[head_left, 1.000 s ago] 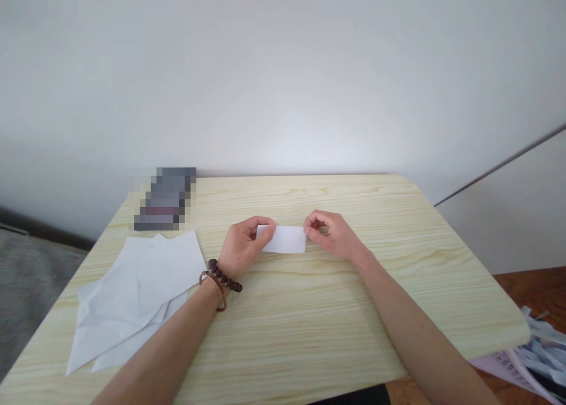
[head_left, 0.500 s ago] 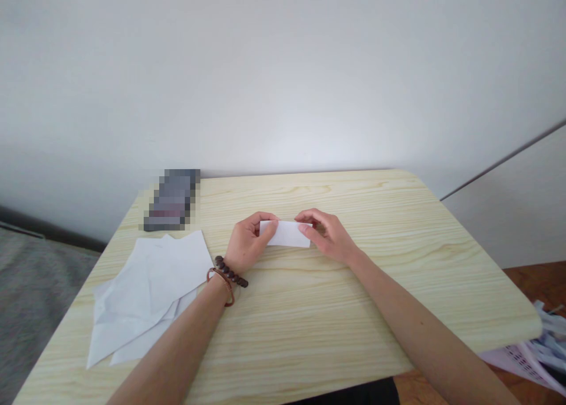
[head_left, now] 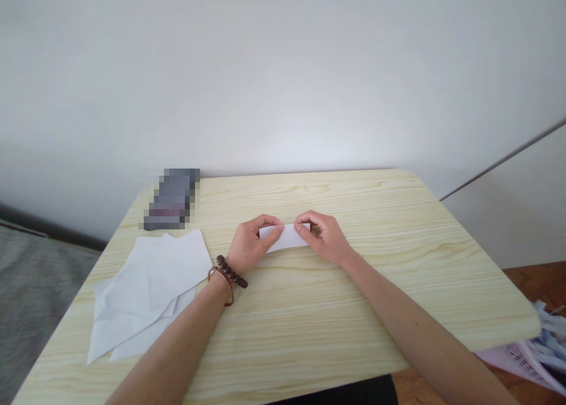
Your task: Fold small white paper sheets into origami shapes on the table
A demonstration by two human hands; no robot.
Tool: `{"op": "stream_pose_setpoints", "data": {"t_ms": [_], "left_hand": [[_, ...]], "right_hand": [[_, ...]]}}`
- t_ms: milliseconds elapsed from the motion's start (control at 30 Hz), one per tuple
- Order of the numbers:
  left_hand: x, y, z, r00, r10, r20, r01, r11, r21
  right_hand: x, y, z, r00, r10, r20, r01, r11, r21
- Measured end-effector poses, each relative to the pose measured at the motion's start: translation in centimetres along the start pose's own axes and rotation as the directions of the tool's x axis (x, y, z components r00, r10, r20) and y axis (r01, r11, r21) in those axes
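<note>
A small folded strip of white paper [head_left: 286, 237] lies on the light wooden table [head_left: 362, 287] near its middle. My left hand [head_left: 250, 247], with a dark bead bracelet at the wrist, pinches the strip's left end between thumb and fingers. My right hand [head_left: 325, 237] pinches the strip's right end, fingers curled over the top edge. Both hands rest on the table with the strip stretched between them, its lower edge slanting down to the left.
A loose pile of white paper sheets [head_left: 145, 287] lies on the table's left side. A blurred dark flat object [head_left: 172, 198] sits at the far left corner. A basket with paper scraps [head_left: 535, 349] stands on the floor at the right. A plain wall rises behind the table.
The paper strip looks narrower and shorter now than a second ago. My right hand has moved left toward my left hand, and both have closed in on the strip.
</note>
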State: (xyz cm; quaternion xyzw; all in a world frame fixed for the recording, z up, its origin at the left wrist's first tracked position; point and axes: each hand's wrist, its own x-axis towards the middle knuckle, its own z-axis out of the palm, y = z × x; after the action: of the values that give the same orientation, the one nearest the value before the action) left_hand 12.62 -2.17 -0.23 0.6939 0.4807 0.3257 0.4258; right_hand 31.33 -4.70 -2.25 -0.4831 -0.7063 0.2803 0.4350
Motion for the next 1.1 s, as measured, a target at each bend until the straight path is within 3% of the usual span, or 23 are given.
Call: {"op": "stream_pose_setpoints", "data": {"t_ms": [433, 767, 1100], "left_hand": [[-0.1, 0.2, 0.2, 0.998, 0.004, 0.067, -0.009, 0.998, 0.066], [0.1, -0.5, -0.3, 0.989, -0.09, 0.114, 0.091, 0.996, -0.011], [0.4, -0.4, -1.1, 0.98, -0.066, 0.19, 0.068, 0.998, 0.0]], "right_hand": [[-0.2, -0.1, 0.3, 0.994, -0.099, 0.048, 0.103, 0.99, -0.095], [0.3, 0.3, -1.1, 0.991, -0.069, 0.117, 0.086, 0.985, -0.15], [0.4, 0.0, -1.7, 0.978, 0.029, 0.206, -0.02, 0.999, -0.046]]}}
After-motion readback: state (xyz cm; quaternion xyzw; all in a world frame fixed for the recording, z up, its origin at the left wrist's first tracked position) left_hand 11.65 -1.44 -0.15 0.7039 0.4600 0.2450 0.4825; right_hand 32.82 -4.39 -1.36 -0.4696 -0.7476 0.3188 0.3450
